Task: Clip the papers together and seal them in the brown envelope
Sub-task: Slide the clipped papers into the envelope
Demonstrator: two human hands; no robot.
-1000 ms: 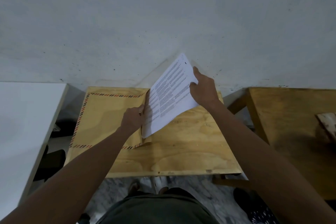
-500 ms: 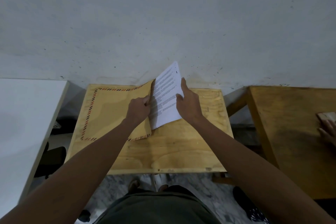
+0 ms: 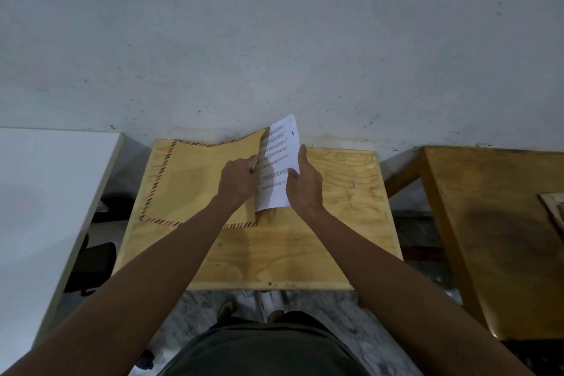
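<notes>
A brown envelope with a red-and-black striped border lies on the left half of a small plywood table. Its open right edge is lifted by my left hand, which pinches the upper layer. White printed papers stick out of that opening, most of their width inside the envelope, with a small dark clip mark near their top edge. My right hand grips the papers' right edge, thumb on top. The part of the papers inside the envelope is hidden.
A grey wall stands directly behind the table. A white tabletop lies to the left and a darker wooden table to the right, with gaps between. My legs and feet are below the table's front edge.
My right hand has pushed the papers leftward, deeper into the envelope, so less white shows. My left hand has kept the envelope's opening lifted.
</notes>
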